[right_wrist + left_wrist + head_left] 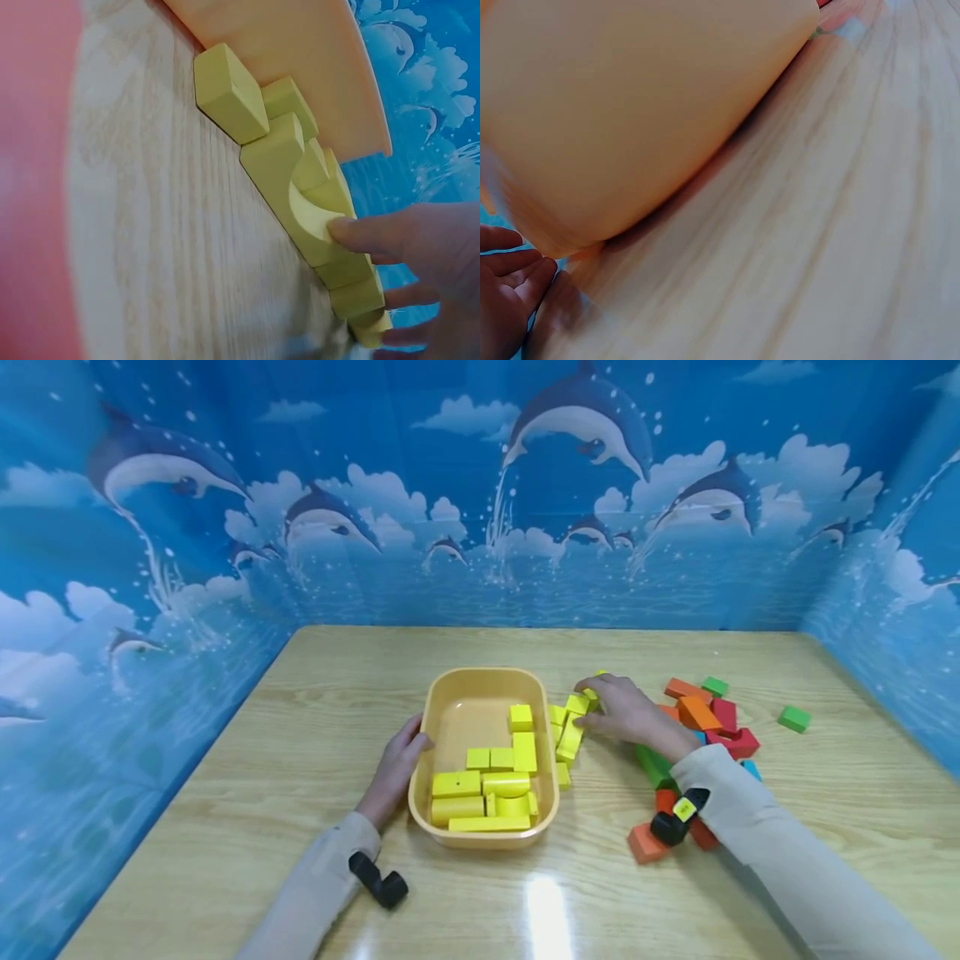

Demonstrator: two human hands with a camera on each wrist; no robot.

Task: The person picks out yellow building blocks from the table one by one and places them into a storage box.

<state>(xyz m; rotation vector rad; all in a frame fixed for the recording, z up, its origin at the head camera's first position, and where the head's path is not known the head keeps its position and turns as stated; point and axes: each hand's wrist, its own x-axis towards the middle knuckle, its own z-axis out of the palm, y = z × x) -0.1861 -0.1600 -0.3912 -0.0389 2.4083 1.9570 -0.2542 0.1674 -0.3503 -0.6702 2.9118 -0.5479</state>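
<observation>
A tan plastic tub [459, 693] stands on the table with several yellow blocks [457, 784] gathered mostly in its near half. At its left side, my left hand [394, 767] holds the wall, thumb at the rim and the other fingers along the outside. Beyond the tub's right wall lies a cluster of loose yellow blocks [572, 739], one of them an arch block [277, 176]. My right hand [626, 714] reaches over the far end of this cluster. Its thumb [360, 232] touches the arch block, while its other fingers extend beside the end blocks.
Right of the cluster, partly under my right forearm, lies a pile of red, orange, green and blue blocks [697, 713]. A lone green block [794, 719] sits farther right. A blue dolphin-print curtain [480, 568] borders the wooden table [360, 668].
</observation>
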